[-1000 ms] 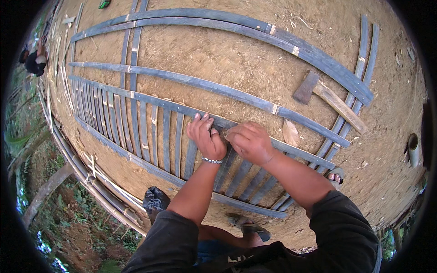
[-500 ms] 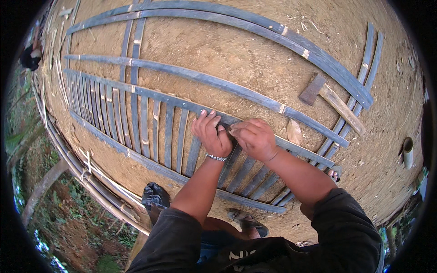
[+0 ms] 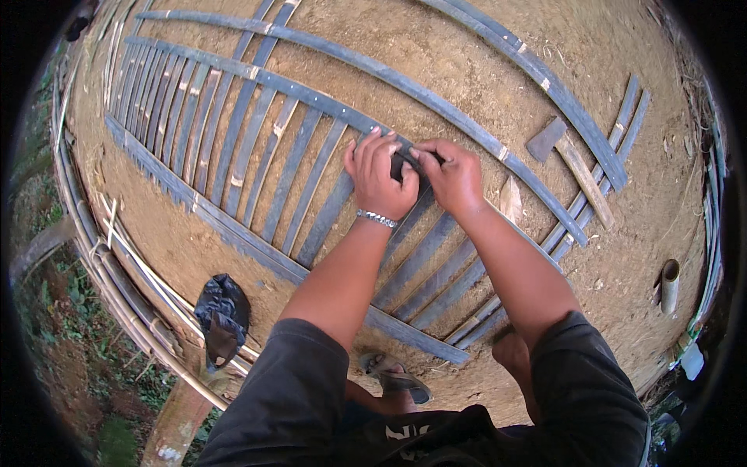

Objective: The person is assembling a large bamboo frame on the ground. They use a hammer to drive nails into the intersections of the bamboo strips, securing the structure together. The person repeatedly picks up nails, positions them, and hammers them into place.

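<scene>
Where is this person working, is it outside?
Most likely outdoors, in a bare-earth work yard. The ground is dry dirt, grass and plants grow along the left edge, and both hands, left and right, work on a frame of bamboo slats laid flat on the dirt, with a hammer nearby.

**Materials and Surface Finish**

The slat frame (image 3: 296, 167) consists of split bamboo, weathered grey and matt. The ground (image 3: 467, 70) is dry, rough earth. The hammer (image 3: 572, 159) has a dull metal head and a pale wooden handle. The wristband (image 3: 377, 219) is shiny metal. The sleeves (image 3: 288, 389) are dark matt cloth.
</scene>
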### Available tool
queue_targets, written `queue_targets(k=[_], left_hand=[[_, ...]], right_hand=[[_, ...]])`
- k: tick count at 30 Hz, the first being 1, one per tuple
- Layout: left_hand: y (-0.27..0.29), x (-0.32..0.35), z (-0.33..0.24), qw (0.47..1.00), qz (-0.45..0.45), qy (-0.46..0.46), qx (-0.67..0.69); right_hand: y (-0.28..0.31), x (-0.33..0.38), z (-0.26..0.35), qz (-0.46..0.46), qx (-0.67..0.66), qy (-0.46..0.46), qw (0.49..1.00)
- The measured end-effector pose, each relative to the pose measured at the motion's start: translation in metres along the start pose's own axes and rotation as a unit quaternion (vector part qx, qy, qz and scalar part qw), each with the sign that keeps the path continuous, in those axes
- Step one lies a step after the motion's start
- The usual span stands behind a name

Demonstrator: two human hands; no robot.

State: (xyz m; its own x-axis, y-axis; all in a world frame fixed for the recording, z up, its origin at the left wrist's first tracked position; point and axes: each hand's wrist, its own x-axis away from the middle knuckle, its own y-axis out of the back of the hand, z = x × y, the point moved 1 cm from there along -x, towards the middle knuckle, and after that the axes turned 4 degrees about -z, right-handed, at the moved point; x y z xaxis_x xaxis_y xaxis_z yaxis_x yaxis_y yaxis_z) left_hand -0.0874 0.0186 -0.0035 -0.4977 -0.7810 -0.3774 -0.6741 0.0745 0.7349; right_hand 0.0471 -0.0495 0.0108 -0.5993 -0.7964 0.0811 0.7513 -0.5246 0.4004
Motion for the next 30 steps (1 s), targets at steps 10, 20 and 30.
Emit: queue_targets(k=[10,20,30], left_hand=[[-0.001,0.002,0.003,1.0,-0.023,-0.004,-0.007],[0.001,0.002,0.005,0.999,-0.032,0.002,0.001],[0.0,0.001,0.002,0.999,-0.036,-0.006,-0.014]], right_hand=[[-0.005,0.003,0.004,-0.013,0.061,0.046,0.997],[0.002,-0.004,0.01,0.042,0.096,0.111,0.988],[0.005,0.001,0.005,0.038,0.08,0.131,0.987]])
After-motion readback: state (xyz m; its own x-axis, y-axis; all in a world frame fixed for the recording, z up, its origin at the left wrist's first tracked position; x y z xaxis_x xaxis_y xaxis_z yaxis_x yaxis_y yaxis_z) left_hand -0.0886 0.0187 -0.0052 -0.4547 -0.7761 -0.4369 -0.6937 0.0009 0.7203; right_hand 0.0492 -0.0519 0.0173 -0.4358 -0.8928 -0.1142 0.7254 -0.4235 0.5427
